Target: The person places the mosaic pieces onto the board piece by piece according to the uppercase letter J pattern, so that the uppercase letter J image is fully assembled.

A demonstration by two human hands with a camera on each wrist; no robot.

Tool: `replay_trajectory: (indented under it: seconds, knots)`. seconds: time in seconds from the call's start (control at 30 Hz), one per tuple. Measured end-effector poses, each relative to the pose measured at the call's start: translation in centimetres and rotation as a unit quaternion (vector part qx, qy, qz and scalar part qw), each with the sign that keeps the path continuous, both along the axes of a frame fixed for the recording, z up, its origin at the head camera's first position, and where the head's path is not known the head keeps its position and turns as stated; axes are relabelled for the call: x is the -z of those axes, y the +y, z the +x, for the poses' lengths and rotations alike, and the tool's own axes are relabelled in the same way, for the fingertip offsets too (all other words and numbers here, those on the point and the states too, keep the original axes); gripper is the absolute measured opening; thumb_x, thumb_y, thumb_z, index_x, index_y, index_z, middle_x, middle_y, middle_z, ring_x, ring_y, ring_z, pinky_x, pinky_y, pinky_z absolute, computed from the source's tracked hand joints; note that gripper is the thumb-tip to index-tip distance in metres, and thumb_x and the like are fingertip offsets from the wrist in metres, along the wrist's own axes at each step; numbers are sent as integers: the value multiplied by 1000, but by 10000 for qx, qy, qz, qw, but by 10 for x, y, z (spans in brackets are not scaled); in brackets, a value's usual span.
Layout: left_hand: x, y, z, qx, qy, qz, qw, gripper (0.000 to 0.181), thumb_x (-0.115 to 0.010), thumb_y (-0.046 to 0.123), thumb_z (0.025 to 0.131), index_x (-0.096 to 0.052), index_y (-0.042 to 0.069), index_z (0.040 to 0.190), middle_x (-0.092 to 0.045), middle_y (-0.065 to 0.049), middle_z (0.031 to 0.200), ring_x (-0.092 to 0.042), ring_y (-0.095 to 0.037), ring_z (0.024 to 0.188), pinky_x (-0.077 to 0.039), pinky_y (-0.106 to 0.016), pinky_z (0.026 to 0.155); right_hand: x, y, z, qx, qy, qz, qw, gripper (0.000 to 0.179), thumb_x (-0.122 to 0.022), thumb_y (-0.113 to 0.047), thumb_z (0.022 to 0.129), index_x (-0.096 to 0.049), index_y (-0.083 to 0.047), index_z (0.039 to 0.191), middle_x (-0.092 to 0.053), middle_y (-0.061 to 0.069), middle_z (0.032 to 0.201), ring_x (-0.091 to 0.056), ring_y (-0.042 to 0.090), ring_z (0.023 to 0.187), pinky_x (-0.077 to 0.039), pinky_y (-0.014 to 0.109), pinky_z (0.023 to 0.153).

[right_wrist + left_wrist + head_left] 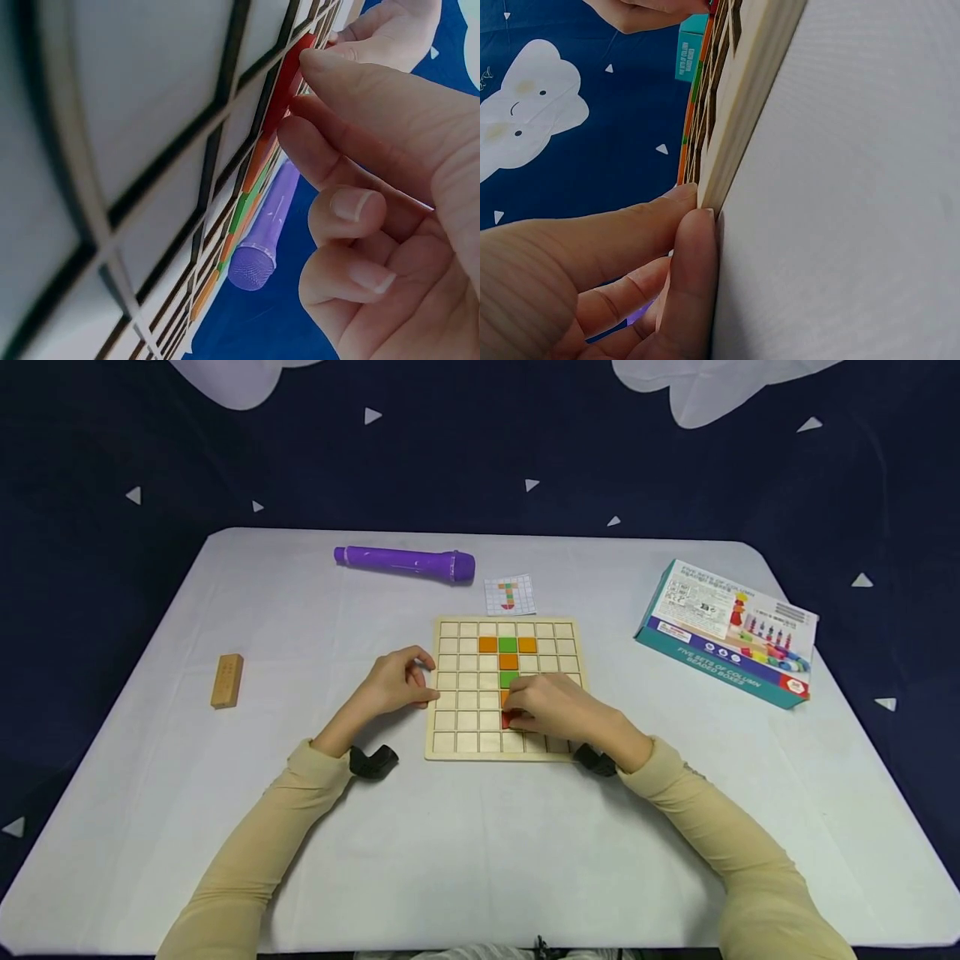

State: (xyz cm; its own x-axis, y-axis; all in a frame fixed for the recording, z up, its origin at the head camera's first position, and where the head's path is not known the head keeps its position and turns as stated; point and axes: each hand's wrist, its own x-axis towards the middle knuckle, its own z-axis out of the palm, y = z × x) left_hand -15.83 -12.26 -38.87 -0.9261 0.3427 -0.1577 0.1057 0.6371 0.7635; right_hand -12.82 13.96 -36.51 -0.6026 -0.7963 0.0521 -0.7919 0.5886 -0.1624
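A light wooden grid board [467,742] lies on the table, with orange and green square tiles forming a bar near its top and a column down its middle. At the column's lower end a red tile [286,82] sits in the grid. My right hand [558,706] pinches this red tile with thumb and forefinger, its other fingers curled in the right wrist view; in the head view the hand covers part of the column. Thumb and finger of my left hand [393,681] grip the board's left edge, seen closely in the left wrist view.
Just behind the board lies a small pattern card [510,595] with a coloured figure on a grid. A purple toy microphone [405,562] is farther back. To the right rests a teal and white box [723,635], and at the left a small wooden block [227,681].
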Motion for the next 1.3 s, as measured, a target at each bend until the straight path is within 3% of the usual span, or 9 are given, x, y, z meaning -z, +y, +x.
replay_trajectory:
  seconds: [0.23,0.4,0.63,0.93,1.3]
  knots:
    - [1,0,-1,-15,-93,57,9999,40,-76,9,76,-56,1,109,-59,-4,71,-60,-9,52,-47,-24,57,-2,10,-2,61,-105,-413,9991,10,-73,-14,80,-74,-12,89,-66,-2,83,-59,8,71,-50,23,64]
    - [-1,0,-1,-63,-128,15,9999,39,-76,10,76,-56,2,109,-59,-4,71,-59,-10,52,-47,-24,57,-7,26,-4,192,92,-661,9976,9,-73,-11,79,-74,-10,88,-67,0,83,-62,9,72,-52,25,65]
    - [-1,1,-1,-84,-162,-38,9998,40,-76,10,76,-56,2,110,-59,-4,72,-58,-10,52,-46,-24,57,-11,46,-3,498,140,-557,9971,8,-72,-13,81,-74,-9,87,-66,1,82,-63,11,73,-53,29,66]
    - [1,0,-1,-48,-106,-44,9999,39,-76,10,76,-56,1,110,-59,-4,71,-58,-10,52,-46,-24,57,-11,68,4,1063,-130,-379,9935,11,-72,-15,81,-74,-8,90,-67,1,85,-60,11,73,-51,31,67]
    - [1,1,-1,-21,-98,0,10000,39,-76,10,76,-56,1,109,-59,-4,70,-58,-10,52,-46,-25,57,-6,91,16,1331,-23,-329,9906,11,-74,-16,78,-74,-9,86,-65,0,80,-60,9,68,-50,30,61]
